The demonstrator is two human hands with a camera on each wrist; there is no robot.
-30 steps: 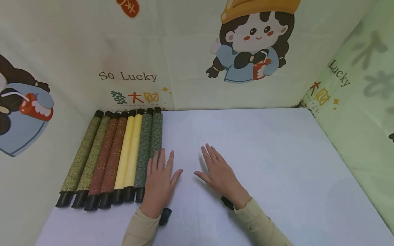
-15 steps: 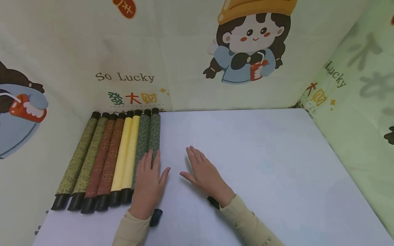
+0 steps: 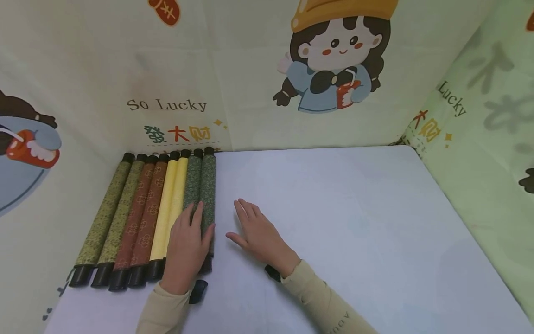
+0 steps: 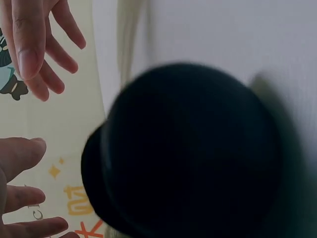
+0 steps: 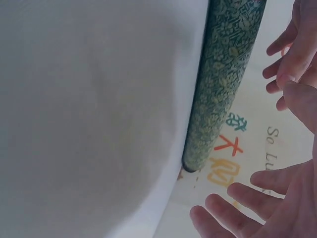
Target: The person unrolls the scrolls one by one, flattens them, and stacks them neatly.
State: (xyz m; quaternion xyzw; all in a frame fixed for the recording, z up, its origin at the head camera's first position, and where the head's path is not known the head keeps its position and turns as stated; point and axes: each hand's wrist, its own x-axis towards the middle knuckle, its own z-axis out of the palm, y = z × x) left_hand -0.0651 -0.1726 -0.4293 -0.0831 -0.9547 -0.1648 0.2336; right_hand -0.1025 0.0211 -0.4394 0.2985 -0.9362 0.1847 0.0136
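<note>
Several rolled hanging scrolls with black end knobs lie side by side at the left. My left hand (image 3: pixel 183 253) is over the two dark green scrolls (image 3: pixel 208 185) at the row's right end, its fingers extended along them and covering their lower parts. My right hand (image 3: pixel 260 234) is a short way right of the row, fingers straight, thumb apart, holding nothing. The left wrist view has a large black knob (image 4: pixel 193 148) close up, blurred. In the right wrist view the outermost green scroll (image 5: pixel 223 74) shows its floral pattern beyond the white surface.
Left of the green pair lie yellow scrolls (image 3: pixel 164 208), brown-red scrolls (image 3: pixel 143 227) and olive scrolls (image 3: pixel 102 222). The white tabletop (image 3: pixel 333 208) extends right. A printed cloth (image 3: pixel 246 93) hangs behind the table and at both sides.
Both hands have moved left, the left one across the dark green scrolls and the right one nearer the row. The rightmost scroll's lower knob has come into view. The head view has shifted slightly.
</note>
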